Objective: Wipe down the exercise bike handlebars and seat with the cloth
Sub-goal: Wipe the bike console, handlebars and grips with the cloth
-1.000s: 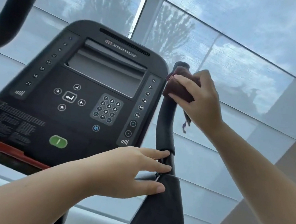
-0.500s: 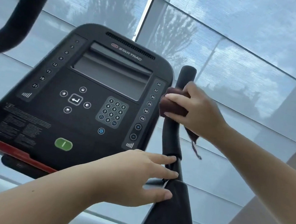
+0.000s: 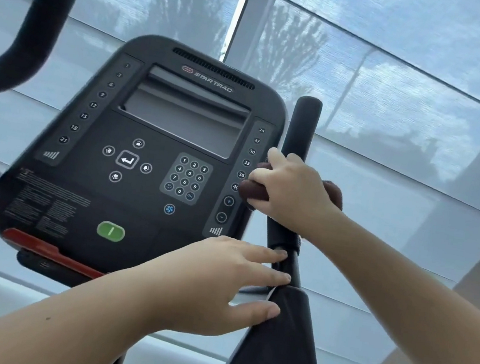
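The right handlebar [image 3: 305, 120] is a black upright grip to the right of the console. My right hand [image 3: 295, 189] grips a dark maroon cloth [image 3: 251, 194] wrapped round the bar about halfway down its grip. Lower on the same bar, my left hand [image 3: 219, 283] rests with straight fingers against the stem, thumb on the wide black pad [image 3: 278, 348] below. The left handlebar [image 3: 35, 32] curves up at the far left, untouched. The seat is out of view.
The black Star Trac console [image 3: 156, 155] with keypad and green button stands tilted between the two handlebars. Behind it is a large window with shaded blinds [image 3: 396, 95]. A pale wall edge [image 3: 474, 319] runs down the right side.
My right hand has slid the cloth down the right handlebar from its tip to the middle of the grip. My left hand has stayed on the lower stem.
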Action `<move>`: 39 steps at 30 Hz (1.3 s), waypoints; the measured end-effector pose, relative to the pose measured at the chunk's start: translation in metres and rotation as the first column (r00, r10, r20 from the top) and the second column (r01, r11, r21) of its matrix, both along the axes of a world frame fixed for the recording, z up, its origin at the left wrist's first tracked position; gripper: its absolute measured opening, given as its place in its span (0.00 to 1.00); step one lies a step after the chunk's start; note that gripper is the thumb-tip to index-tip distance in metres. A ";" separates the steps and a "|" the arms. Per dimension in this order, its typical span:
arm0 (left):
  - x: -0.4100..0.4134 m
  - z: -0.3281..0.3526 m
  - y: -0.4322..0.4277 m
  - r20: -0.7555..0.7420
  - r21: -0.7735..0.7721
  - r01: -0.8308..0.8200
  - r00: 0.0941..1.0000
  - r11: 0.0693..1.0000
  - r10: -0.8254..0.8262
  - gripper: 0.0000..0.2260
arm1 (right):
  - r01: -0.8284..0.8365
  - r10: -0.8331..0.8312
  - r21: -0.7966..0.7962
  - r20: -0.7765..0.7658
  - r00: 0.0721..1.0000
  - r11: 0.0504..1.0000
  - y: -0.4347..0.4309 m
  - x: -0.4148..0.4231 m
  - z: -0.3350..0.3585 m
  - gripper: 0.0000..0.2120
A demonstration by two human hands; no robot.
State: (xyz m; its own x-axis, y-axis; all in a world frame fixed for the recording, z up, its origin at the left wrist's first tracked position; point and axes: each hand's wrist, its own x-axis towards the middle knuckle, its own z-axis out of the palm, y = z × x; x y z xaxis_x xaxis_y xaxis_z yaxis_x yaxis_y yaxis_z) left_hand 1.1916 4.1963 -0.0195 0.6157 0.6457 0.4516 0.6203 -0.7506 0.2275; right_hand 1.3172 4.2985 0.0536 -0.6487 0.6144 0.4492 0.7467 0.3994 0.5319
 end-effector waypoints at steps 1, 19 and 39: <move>0.000 0.000 -0.001 0.006 0.014 0.001 1.000 1.000 -0.001 0.19 | -0.042 0.037 -0.079 -0.059 0.998 0.996 -0.003 0.006 0.002 0.14; 0.018 0.011 -0.024 0.030 0.047 -0.162 0.986 0.986 0.161 0.16 | -0.584 -0.018 -0.181 -0.962 0.274 0.791 -0.034 0.061 -0.041 0.12; 0.081 -0.032 -0.144 0.113 0.300 -0.672 0.729 0.677 0.675 0.15 | -0.741 0.121 -0.137 -0.951 0.283 0.658 -0.117 0.102 -0.093 0.14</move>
